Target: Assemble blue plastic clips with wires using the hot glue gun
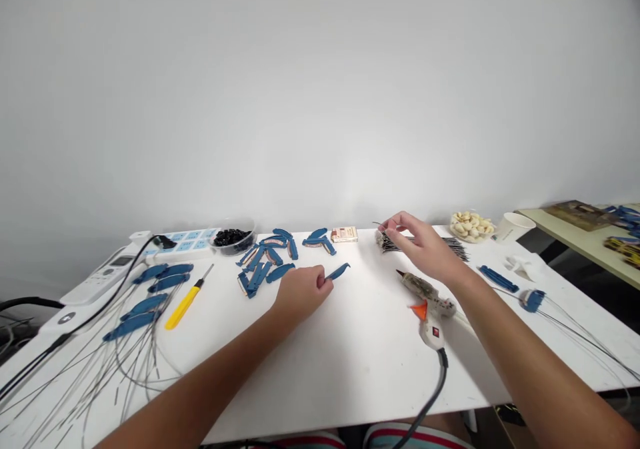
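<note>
My left hand [304, 290] is closed round one end of a curved blue plastic piece [338, 272], whose tip points right, just above the white table. Thumb and fingers of my right hand [411, 234] pinch a thin dark wire [379, 223] at the head of a wire bundle [456, 249]. That bundle lies flat near the wall, partly hidden under the hand. Below my right wrist rests a hot glue gun [431, 306] with an orange trigger. More blue plastic pieces [257, 277] lie heaped to the left of my left hand.
A yellow-handled screwdriver [184, 306], blue parts with wires [133, 324] and a power strip [187, 244] lie left. Along the back stand a bowl of black bits [233, 237], a small box [345, 234], a bowl of cream-coloured pieces [471, 227] and a paper cup [514, 228].
</note>
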Demonstrator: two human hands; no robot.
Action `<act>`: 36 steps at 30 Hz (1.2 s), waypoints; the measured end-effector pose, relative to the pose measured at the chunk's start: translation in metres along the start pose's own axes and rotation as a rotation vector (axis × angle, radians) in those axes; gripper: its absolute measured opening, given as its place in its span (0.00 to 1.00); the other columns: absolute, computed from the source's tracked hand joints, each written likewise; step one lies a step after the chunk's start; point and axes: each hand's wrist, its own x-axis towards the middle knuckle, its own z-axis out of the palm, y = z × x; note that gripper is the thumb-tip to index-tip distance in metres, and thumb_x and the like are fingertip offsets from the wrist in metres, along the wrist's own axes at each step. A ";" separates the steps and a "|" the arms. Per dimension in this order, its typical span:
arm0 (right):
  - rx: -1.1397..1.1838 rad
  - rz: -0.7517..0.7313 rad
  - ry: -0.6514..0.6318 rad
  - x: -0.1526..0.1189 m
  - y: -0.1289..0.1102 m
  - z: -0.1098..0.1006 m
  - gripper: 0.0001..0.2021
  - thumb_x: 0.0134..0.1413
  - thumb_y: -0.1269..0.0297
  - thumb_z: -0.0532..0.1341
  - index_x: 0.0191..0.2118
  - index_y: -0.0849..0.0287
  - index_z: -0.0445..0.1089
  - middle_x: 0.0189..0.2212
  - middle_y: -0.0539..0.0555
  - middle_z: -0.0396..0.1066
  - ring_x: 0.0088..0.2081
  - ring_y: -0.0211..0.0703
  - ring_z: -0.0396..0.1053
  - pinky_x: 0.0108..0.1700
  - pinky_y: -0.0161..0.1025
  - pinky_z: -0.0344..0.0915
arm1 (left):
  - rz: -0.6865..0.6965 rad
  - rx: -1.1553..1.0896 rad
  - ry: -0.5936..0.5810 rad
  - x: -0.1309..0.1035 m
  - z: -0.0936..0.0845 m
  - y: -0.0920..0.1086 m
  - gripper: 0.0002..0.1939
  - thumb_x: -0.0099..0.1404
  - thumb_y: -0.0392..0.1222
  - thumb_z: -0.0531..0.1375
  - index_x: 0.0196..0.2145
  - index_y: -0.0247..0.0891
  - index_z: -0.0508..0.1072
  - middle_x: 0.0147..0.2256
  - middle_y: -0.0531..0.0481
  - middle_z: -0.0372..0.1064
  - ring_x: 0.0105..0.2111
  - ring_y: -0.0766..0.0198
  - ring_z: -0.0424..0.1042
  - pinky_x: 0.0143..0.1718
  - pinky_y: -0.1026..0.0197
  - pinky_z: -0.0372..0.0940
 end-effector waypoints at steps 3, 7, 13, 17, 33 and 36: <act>0.258 -0.019 -0.078 -0.012 -0.021 0.030 0.06 0.68 0.62 0.54 0.36 0.53 0.61 0.44 0.54 0.80 0.51 0.48 0.74 0.52 0.44 0.65 | 0.040 -0.045 0.046 0.003 0.007 -0.006 0.18 0.68 0.47 0.59 0.23 0.40 0.62 0.21 0.53 0.65 0.23 0.62 0.61 0.30 0.57 0.43; 0.547 0.123 -0.250 -0.020 -0.021 0.071 0.04 0.62 0.68 0.50 0.35 0.53 0.58 0.19 0.45 0.69 0.21 0.38 0.63 0.31 0.38 0.60 | 0.149 -0.126 0.097 -0.011 0.011 -0.013 0.23 0.73 0.55 0.57 0.24 0.39 0.63 0.23 0.53 0.65 0.25 0.63 0.61 0.33 0.57 0.48; 0.658 0.275 -0.337 -0.026 -0.002 0.102 0.04 0.62 0.70 0.50 0.36 0.54 0.59 0.16 0.42 0.61 0.17 0.34 0.49 0.24 0.36 0.46 | 0.314 -0.317 0.138 -0.036 0.002 -0.017 0.18 0.80 0.50 0.45 0.40 0.40 0.69 0.34 0.51 0.71 0.33 0.60 0.67 0.40 0.56 0.58; 0.683 0.273 -0.397 -0.033 -0.005 0.109 0.06 0.69 0.67 0.50 0.37 0.54 0.58 0.20 0.43 0.66 0.22 0.36 0.59 0.33 0.38 0.56 | 0.397 -0.520 0.119 -0.038 -0.002 -0.018 0.16 0.80 0.45 0.47 0.35 0.40 0.67 0.31 0.53 0.66 0.31 0.62 0.65 0.37 0.58 0.59; 0.207 -0.020 -0.413 -0.045 -0.007 0.106 0.13 0.74 0.62 0.54 0.34 0.56 0.67 0.23 0.44 0.53 0.25 0.37 0.51 0.29 0.37 0.50 | 0.537 -0.567 0.096 -0.040 -0.008 -0.015 0.16 0.77 0.39 0.47 0.29 0.40 0.60 0.26 0.53 0.58 0.28 0.62 0.59 0.32 0.57 0.55; 0.185 -0.043 -0.407 -0.046 -0.008 0.105 0.13 0.74 0.64 0.54 0.34 0.55 0.66 0.23 0.44 0.53 0.26 0.37 0.51 0.28 0.37 0.50 | 0.502 -0.571 0.127 -0.042 -0.010 -0.014 0.15 0.78 0.39 0.48 0.31 0.40 0.63 0.27 0.53 0.62 0.29 0.63 0.61 0.32 0.58 0.57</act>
